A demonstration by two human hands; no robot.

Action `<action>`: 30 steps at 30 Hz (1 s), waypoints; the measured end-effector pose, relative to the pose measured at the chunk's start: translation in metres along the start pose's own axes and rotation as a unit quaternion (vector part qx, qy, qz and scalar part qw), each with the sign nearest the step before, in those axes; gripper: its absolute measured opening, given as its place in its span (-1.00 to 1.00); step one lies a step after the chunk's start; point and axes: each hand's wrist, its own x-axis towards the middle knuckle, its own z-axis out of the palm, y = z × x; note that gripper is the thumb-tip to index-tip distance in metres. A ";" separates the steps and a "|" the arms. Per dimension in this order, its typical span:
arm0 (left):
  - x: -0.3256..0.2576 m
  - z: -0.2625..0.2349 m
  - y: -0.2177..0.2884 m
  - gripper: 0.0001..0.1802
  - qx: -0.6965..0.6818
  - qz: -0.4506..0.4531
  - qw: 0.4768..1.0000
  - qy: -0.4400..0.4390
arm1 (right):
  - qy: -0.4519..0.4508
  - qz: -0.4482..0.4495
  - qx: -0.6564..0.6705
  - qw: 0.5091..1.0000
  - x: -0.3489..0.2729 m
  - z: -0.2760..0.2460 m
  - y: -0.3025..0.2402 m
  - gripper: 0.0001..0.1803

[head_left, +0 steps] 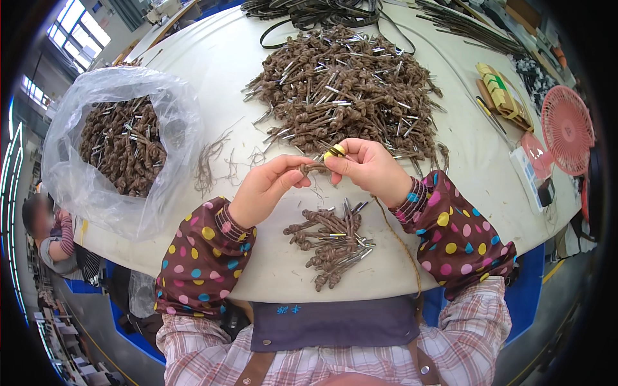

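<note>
In the middle of the table, my left hand (267,186) pinches a short brown knotted cord (308,170) between thumb and fingertips. My right hand (370,168) is closed at the cord's other side, with a small yellow-and-black tool (335,152) in its fingers. The tool's working end is too small to make out. A twisted tan string (399,241) runs from under my right hand toward my apron. Just below my hands lies a small bunch of knotted cords (331,241) with silver metal tips. Beyond them rises a large heap of similar cords (347,96).
A clear plastic bag (183,116) of knotted cords stands at the left, with loose thread scraps (209,161) beside it. Black straps (309,13) lie at the far edge. On the right are a pink fan (566,128) and a yellow-green wrapped bundle (502,93). Another person sits far left.
</note>
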 end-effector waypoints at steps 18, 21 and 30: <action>0.000 -0.004 -0.001 -0.66 -0.124 -0.081 0.989 -0.025 | 0.076 -0.155 -0.209 0.962 -0.004 0.003 0.001 -0.76; 0.001 -0.005 -0.004 -0.67 -0.119 -0.063 0.991 -0.021 | 0.126 -0.246 -0.358 0.892 -0.008 0.006 -0.003 -0.70; -0.001 -0.004 -0.005 -0.67 -0.064 -0.027 0.998 0.005 | 0.124 -0.389 -0.563 0.718 -0.009 0.003 -0.003 -0.65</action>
